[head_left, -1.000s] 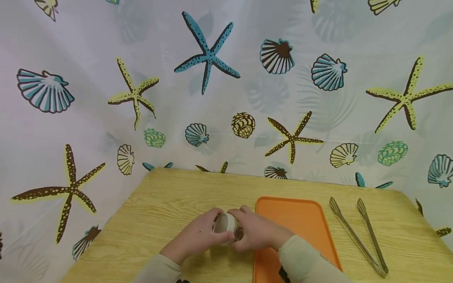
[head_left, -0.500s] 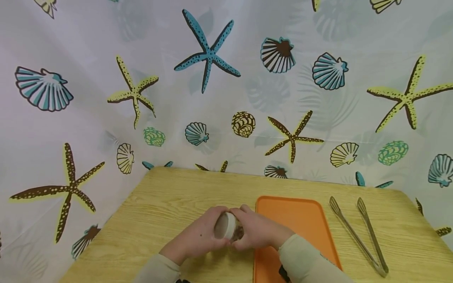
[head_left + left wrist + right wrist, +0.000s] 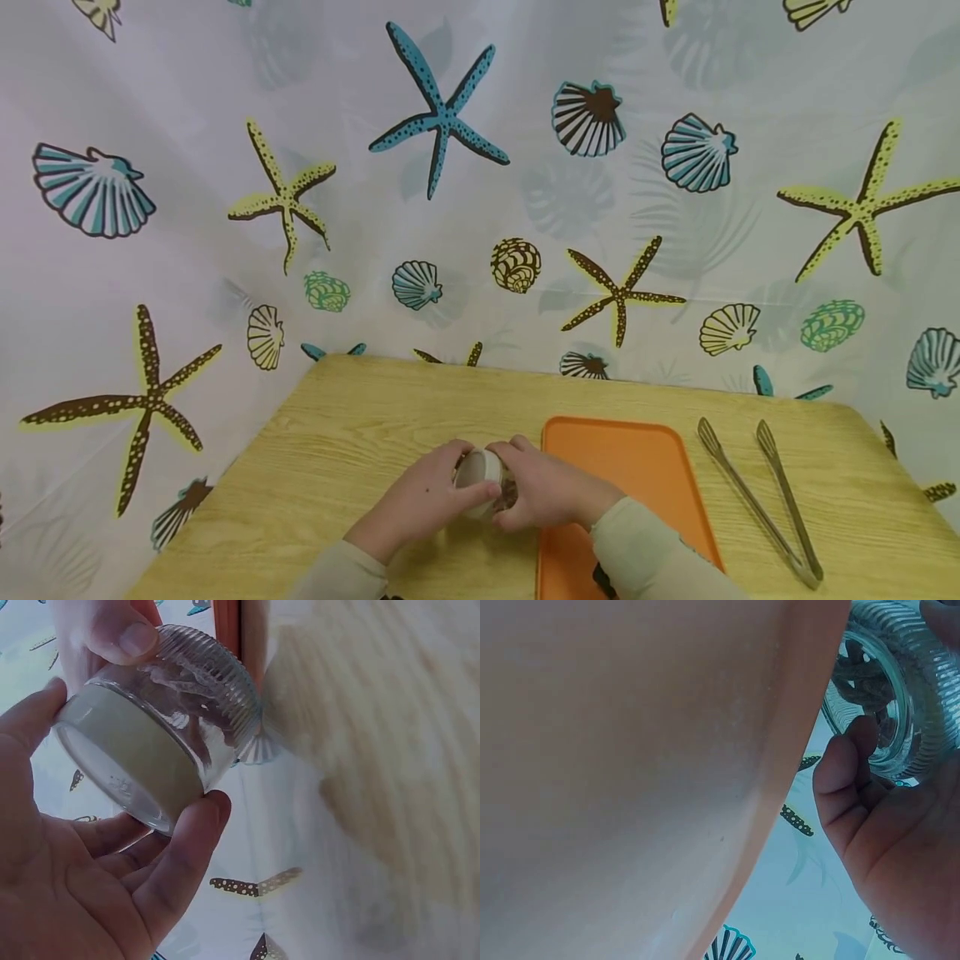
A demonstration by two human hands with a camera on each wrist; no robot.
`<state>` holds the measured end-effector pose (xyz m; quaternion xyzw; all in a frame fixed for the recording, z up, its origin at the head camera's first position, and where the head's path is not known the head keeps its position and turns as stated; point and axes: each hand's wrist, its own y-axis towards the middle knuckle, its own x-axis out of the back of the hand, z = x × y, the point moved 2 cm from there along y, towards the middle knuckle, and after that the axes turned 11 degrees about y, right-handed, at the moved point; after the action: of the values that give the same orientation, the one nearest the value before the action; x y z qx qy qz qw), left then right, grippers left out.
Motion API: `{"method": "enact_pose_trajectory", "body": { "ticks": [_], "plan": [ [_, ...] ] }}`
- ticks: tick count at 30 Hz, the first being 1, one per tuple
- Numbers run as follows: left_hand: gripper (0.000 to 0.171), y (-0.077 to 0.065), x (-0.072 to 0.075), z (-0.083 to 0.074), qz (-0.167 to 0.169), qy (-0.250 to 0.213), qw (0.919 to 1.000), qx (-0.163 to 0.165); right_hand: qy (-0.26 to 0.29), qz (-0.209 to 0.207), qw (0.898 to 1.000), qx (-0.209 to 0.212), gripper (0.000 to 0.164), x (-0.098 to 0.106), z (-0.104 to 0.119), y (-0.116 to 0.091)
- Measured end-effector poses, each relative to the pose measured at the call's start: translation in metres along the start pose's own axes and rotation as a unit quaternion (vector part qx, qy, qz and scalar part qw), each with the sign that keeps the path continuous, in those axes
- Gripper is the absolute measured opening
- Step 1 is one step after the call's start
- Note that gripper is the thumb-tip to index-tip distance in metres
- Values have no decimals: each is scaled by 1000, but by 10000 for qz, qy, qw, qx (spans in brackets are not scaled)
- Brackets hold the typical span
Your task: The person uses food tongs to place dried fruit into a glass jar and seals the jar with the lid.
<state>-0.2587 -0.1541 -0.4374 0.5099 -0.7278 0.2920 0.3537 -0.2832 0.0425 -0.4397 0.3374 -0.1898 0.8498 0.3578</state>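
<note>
Between the two hands is a clear ribbed jar [image 3: 206, 682], tilted on its side with its pale lid [image 3: 131, 742] facing left. Dark, stringy contents show through its base in the right wrist view. My left hand [image 3: 423, 500] grips the lid, thumb and fingers spread around its rim. My right hand [image 3: 543, 487] holds the jar's body from the other side, its fingers curled round the ribbed wall. In the head view the hands cover most of the jar, and the lid is seated on it.
An orange tray [image 3: 615, 442] lies on the wooden table [image 3: 360, 417], partly under the right forearm. Spread metal tongs [image 3: 787, 508] lie to the right of the tray. A curtain [image 3: 465, 208] printed with shells and starfish hangs behind the table and along its left side.
The left hand's fingers shift around the lid: the thumb moves down off the lid's face, then back across it. The right hand and jar stay nearly in place.
</note>
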Motion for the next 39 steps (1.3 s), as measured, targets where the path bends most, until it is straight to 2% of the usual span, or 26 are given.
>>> {"method": "enact_pose_trajectory", "body": {
  "ticks": [4, 9, 12, 14, 21, 25, 31, 33, 35, 39],
  "plan": [
    [79, 0, 0, -1, -1, 32, 9997, -232, 96, 44, 9999, -7, 87, 1, 0, -1],
    [76, -2, 0, -2, -44, 302, 9967, -752, 168, 75, 9998, 64, 82, 2, -1, 0],
    [73, -2, -1, -2, -29, 354, 9950, -936, 112, 96, 9999, 79, 79, 2, -1, 0],
    [74, -2, -1, -1, 8, 312, 9957, -876, 45, 113, 9999, 60, 78, 3, -1, 0],
    [85, -1, 0, 0, 18, -33, 9998, -211, -184, 73, 9998, 61, 85, 3, 1, 1],
    [82, -1, 3, -1, 10, 35, 9995, -322, -75, 86, 9999, 51, 85, 3, 0, 3],
    [73, -3, 4, -2, 25, 304, 9955, -892, 68, 120, 9999, 99, 79, 2, -3, 2],
    [71, -3, 3, -2, 41, 293, 9948, -977, 71, 117, 9999, 88, 79, 3, -2, 1],
    [76, -2, 2, -2, 54, 255, 9957, -894, 66, 112, 9999, 48, 82, 3, -1, 1],
    [86, 0, 0, 0, 69, 126, 9988, -466, 40, 95, 9999, -41, 87, 3, 0, 2]
  ]
}}
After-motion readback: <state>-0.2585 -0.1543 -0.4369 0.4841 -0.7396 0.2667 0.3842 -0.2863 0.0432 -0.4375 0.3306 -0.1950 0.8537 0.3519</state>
